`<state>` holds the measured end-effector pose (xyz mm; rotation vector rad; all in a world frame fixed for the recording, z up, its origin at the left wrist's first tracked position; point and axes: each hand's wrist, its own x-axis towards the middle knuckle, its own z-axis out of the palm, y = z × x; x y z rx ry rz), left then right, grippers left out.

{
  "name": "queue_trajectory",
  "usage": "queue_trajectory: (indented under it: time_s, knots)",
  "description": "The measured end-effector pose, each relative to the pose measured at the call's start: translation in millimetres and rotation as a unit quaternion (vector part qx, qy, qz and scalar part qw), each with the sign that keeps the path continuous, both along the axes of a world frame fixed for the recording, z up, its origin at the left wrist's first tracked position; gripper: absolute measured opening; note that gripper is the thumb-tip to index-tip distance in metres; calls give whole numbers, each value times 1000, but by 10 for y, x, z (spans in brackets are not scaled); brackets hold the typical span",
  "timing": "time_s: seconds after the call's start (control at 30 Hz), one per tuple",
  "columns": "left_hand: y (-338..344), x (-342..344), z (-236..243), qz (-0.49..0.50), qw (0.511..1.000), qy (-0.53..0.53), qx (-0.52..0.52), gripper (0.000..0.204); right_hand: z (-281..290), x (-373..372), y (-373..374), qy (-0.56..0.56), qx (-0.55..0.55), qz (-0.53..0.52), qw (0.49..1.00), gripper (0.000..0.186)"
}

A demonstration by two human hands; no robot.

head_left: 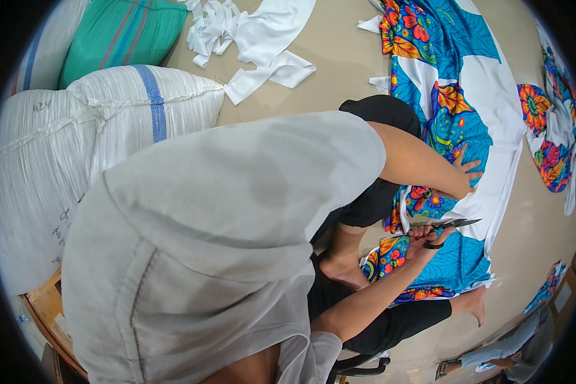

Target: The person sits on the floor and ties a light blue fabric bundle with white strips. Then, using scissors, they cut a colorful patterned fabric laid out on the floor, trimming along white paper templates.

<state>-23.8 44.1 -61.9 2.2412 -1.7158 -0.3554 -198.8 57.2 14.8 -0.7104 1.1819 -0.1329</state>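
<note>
Across the floor in front of me lies a large printed fabric (454, 121), turquoise with bright flowers and leaves, with white areas along it. My left hand (468, 169) rests flat on its turquoise part, fingers spread and holding nothing. Closer to my legs, my right hand (424, 238) is closed around the dark handles of a pair of scissors (457, 224). The scissor blades point to the right over the fabric, close to the border between turquoise and white. Whether they touch the cloth I cannot tell.
White fabric strips (217, 32) lie on the floor at the top. Stuffed white sacks (192, 96) and a green sack (125, 35) stand at the left. More printed fabric (547, 134) lies at the far right. Another person (505, 349) is at the lower right.
</note>
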Motion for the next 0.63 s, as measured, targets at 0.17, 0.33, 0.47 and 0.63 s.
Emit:
queue_trajectory:
  time_s: [0.17, 0.33, 0.47, 0.63]
  knots:
    - [68, 174, -145, 40, 999, -1, -20, 44, -48, 133, 227, 21, -52, 60, 997, 62]
    - [2, 11, -112, 32, 997, -11, -73, 42, -47, 46, 180, 60, -77, 28, 995, 60]
    - [27, 35, -197, 33, 992, -17, -124, 42, 99, 209, 50, -34, -7, -34, 999, 58]
    - [65, 118, -87, 41, 998, 11, -40, 43, -147, 294, -102, 34, -101, 54, 993, 58]
